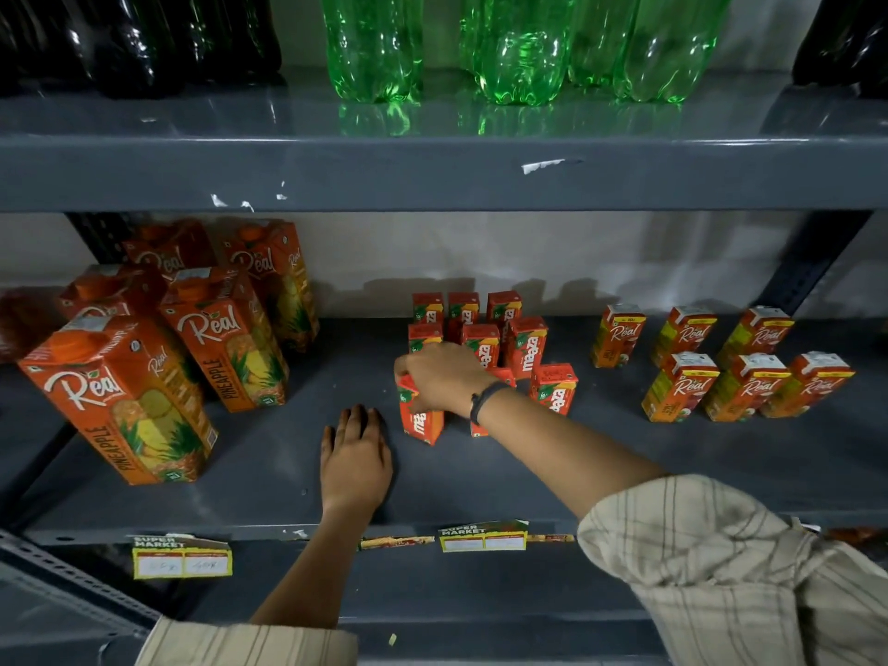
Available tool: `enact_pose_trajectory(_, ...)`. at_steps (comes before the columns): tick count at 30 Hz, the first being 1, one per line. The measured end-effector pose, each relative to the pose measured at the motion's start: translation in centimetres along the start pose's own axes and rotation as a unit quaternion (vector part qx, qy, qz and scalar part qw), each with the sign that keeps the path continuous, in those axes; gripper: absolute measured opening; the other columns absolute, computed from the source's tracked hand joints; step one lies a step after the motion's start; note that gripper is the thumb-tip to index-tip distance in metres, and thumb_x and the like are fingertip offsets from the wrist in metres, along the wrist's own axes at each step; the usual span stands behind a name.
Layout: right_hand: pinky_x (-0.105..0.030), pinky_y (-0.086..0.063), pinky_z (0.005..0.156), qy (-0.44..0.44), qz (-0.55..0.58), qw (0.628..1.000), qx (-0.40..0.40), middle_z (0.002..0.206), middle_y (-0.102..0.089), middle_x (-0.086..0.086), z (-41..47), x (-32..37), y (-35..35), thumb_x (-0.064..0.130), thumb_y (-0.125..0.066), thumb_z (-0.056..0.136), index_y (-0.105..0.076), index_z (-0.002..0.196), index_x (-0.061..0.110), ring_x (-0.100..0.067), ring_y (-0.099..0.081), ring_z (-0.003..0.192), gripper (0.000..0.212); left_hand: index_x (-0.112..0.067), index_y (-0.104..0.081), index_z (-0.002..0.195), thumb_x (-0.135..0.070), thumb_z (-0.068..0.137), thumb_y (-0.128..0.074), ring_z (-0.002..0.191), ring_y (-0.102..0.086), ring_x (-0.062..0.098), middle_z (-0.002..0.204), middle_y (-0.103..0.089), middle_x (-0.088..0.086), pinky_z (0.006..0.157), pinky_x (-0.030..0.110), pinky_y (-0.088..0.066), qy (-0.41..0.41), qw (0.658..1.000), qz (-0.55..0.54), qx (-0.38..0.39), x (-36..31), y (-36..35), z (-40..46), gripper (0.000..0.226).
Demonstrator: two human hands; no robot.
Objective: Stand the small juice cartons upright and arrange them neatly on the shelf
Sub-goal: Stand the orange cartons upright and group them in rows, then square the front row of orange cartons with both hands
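Several small red Maaza juice cartons (524,346) stand upright in rows at the middle of the grey shelf (269,473). My right hand (442,377) grips the top of the front-left Maaza carton (422,423), which stands upright on the shelf. Another carton (553,387) stands at the front right of the group, and one more behind my wrist is mostly hidden. My left hand (356,456) lies flat on the shelf, palm down, just left of the held carton, fingers together and holding nothing.
Large Real pineapple cartons (120,396) stand at the left. Small Real cartons (682,384) stand in two rows at the right. Green bottles (524,45) and dark bottles (134,40) fill the shelf above. Price labels (182,557) hang on the front edge.
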State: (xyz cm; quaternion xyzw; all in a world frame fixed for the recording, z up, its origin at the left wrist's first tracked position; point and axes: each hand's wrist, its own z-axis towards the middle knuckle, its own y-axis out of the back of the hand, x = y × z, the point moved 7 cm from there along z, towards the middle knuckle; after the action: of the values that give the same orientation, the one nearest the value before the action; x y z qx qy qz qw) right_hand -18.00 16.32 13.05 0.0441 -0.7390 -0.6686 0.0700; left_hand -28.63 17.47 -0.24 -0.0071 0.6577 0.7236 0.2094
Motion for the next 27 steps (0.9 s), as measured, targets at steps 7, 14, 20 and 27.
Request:
enact_pose_trajectory(7,-0.038,-0.044,0.086,0.098,-0.036,0.994,0.045,0.130,-0.058,-0.003,0.0,-0.7,0.4,0.013,-0.066,0.083,-0.054,0.126,0.027,-0.026,-0.053,0.116,0.046,-0.012,-0.030,0.140,-0.023,0.093,-0.033,0.142,-0.021,0.026,0.151,-0.030,0.012,0.118,0.046,-0.015,-0.002,1.000,0.002,-0.008,-0.1,-0.1,0.0,0.049)
enact_pose_trajectory(14,-0.048,-0.034,0.105,0.085,0.006,0.994,-0.068,0.142,-0.046,-0.005,-2.1,-2.2,1.2,0.040,-0.064,0.082,-0.036,0.141,0.028,-0.024,-0.039,0.132,0.066,-0.013,-0.033,0.140,-0.024,0.094,-0.033,0.142,-0.023,0.025,0.151,-0.033,0.011,0.118,0.046,-0.016,-0.003,1.000,-0.001,-0.015,0.1,0.0,0.1,0.047)
enact_pose_trajectory(20,-0.015,-0.038,0.101,-0.036,0.336,0.777,-0.531,0.124,-0.055,0.004,-13.3,-11.6,0.2,0.036,-0.059,0.088,-0.054,0.123,0.025,-0.003,-0.047,0.121,0.037,-0.015,-0.040,0.136,-0.037,0.092,-0.046,0.134,-0.039,0.025,0.141,-0.049,0.010,0.115,0.043,-0.028,0.024,0.972,-0.229,-0.044,1.2,0.8,0.0,0.050)
enact_pose_trajectory(27,-0.033,-0.034,0.107,-0.189,0.614,0.728,-0.240,0.140,-0.038,0.001,-13.1,-19.6,-10.3,-0.001,-0.077,0.070,-0.031,0.141,0.021,-0.013,-0.035,0.131,0.088,-0.015,-0.040,0.135,-0.019,0.057,-0.087,0.124,-0.049,0.020,0.135,-0.053,0.008,0.102,0.035,-0.041,0.037,0.918,-0.391,0.050,-0.9,0.4,1.8,0.091)
